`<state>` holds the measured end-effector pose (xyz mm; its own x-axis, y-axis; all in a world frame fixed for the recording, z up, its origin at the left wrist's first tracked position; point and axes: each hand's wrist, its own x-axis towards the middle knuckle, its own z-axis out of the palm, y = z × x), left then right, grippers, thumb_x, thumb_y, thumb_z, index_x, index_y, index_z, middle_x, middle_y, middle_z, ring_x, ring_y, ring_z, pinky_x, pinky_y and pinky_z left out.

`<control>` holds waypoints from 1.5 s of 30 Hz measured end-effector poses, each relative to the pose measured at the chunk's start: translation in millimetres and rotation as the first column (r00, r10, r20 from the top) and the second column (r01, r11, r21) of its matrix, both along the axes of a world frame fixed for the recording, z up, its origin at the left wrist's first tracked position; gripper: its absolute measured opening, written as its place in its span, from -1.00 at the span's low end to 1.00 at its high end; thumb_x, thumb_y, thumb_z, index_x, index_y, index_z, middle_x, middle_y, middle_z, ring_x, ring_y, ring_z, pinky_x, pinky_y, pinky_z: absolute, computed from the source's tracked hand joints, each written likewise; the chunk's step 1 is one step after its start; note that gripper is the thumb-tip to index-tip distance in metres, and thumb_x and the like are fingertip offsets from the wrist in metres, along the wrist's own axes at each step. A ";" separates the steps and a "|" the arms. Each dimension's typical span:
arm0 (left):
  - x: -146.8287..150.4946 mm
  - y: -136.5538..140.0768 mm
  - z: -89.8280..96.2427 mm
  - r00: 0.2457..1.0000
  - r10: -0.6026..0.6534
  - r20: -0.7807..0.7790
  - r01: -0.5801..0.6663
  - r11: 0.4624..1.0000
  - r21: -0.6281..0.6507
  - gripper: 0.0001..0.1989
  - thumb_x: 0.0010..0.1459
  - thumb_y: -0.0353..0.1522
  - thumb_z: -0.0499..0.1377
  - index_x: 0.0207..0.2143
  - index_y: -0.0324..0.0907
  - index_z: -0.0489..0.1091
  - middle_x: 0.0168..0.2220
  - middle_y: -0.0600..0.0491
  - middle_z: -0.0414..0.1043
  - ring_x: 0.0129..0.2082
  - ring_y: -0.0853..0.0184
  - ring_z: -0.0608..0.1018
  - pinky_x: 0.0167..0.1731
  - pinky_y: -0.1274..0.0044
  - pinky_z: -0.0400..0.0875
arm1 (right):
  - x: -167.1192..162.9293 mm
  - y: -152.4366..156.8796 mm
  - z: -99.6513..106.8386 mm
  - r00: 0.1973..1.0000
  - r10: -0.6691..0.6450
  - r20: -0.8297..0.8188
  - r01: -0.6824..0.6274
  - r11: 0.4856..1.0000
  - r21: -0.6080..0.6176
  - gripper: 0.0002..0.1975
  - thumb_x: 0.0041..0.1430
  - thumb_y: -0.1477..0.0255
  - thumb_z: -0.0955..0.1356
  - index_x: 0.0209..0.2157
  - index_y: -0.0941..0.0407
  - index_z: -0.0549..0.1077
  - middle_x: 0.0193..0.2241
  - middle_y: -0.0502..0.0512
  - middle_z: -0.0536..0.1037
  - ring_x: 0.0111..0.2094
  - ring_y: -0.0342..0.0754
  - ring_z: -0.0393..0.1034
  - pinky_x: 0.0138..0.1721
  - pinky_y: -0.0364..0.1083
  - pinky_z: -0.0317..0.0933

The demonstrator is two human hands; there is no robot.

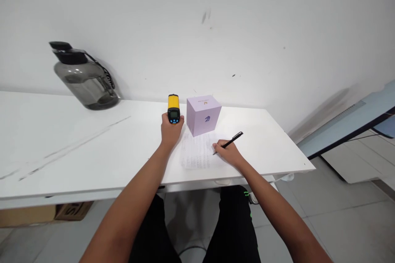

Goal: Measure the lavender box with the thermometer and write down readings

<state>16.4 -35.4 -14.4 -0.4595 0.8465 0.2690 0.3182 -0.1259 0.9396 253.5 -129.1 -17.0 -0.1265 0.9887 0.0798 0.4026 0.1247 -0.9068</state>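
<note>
My left hand [171, 131] is wrapped round the handle of a yellow and black infrared thermometer [173, 104]. Its small screen and blue buttons face me. Just right of it stands a lilac box [203, 117] with a purple emblem on its front. A sheet of paper [196, 158] with rows of faint writing lies in front of the box. My right hand [228, 152] rests over the paper's right part, its fingers closed on a black pen [233, 140]. The pen's tip points down at the sheet; whether it touches is too small to tell.
A large grey see-through water bottle [88, 80] with a black lid and strap stands at the back left of the white table [77, 148], by the wall. A cardboard box [72, 211] sits under the table. To the right is a light blue panel with a dark edge [342, 131].
</note>
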 end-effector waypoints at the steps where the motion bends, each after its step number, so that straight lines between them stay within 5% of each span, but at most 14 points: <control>1: -0.1 -0.6 0.4 1.000 -0.004 0.001 0.004 1.000 -0.003 -0.63 0.04 -0.21 0.30 -0.15 -0.08 0.26 -0.39 0.11 0.43 -0.43 0.35 0.50 -0.42 0.51 0.36 | 0.2 0.1 0.2 1.000 -0.008 -0.003 0.008 1.000 0.000 -0.62 0.11 0.17 0.33 -0.65 0.07 0.25 -0.66 -0.10 0.22 -0.53 -0.14 0.13 -0.44 -0.12 0.03; 32: -0.8 -8.7 8.4 1.000 -0.017 0.020 0.017 1.000 -0.018 -0.58 0.00 -0.13 0.30 -0.20 -0.06 0.20 -0.36 0.11 0.43 -0.38 0.30 0.50 -0.33 0.45 0.37 | -0.3 1.3 0.3 0.998 0.004 -0.060 -0.003 1.000 0.016 -0.59 0.19 0.10 0.33 -0.60 0.08 0.36 -0.68 -0.09 0.30 -0.55 -0.12 0.20 -0.44 -0.11 0.11; 36: -0.8 -9.0 8.8 1.000 -0.015 0.021 0.015 1.000 -0.027 -0.59 0.00 -0.13 0.31 -0.21 -0.06 0.20 -0.35 0.10 0.44 -0.36 0.30 0.50 -0.31 0.44 0.37 | 0.5 -1.3 5.0 0.997 -0.080 -0.018 0.081 0.994 0.075 -0.62 0.24 0.07 0.30 -0.41 0.08 0.50 -0.60 -0.05 0.41 -0.48 -0.05 0.32 -0.36 -0.08 0.19; 40: 0.4 -10.8 10.3 0.999 -0.012 0.032 0.013 1.000 -0.022 -0.58 0.01 -0.13 0.31 -0.19 -0.07 0.21 -0.34 0.11 0.43 -0.35 0.31 0.50 -0.29 0.44 0.38 | 1.6 -3.4 3.8 0.969 -0.246 0.003 0.241 0.949 0.204 -0.65 0.25 0.09 0.30 -0.27 0.08 0.54 -0.33 0.09 0.58 -0.25 0.04 0.44 -0.15 -0.02 0.28; 45: 0.4 -18.5 16.0 0.999 0.038 0.037 -0.039 0.999 0.006 -0.55 0.01 -0.11 0.32 -0.15 -0.07 0.22 -0.31 0.09 0.44 -0.34 0.30 0.51 -0.30 0.43 0.40 | 4.1 7.5 -11.2 0.910 -0.413 -0.039 0.405 0.864 0.298 -0.50 0.24 0.28 0.28 0.16 0.15 0.39 -0.03 0.28 0.52 -0.25 0.04 0.41 -0.05 0.06 0.32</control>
<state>16.8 -53.9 1.6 -0.5015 0.8261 0.2569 0.2877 -0.1208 0.9501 257.5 -121.5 -28.2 0.2782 0.8839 0.3760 0.4979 0.2020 -0.8434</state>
